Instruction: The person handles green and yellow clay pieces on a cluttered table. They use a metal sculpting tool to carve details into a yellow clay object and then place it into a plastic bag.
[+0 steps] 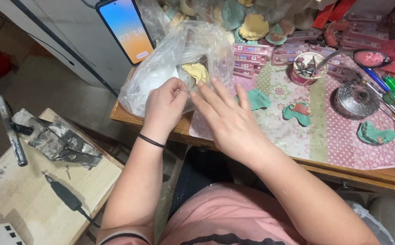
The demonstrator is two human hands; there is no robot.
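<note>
The left hand [165,105] pinches the clear plastic bag [170,68] with curled fingers. The right hand [227,120] touches it, fingers spread; a yellow mould [196,71], seemingly dental, lies inside.

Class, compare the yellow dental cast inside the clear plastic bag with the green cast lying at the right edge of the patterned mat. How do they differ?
The yellow cast is pale yellow; the green cast is teal green. The yellow cast sits inside the clear plastic bag, which the left hand and right hand are touching; the green cast lies uncovered on the patterned mat, away from both hands. Both look like arch-shaped dental moulds.
</note>
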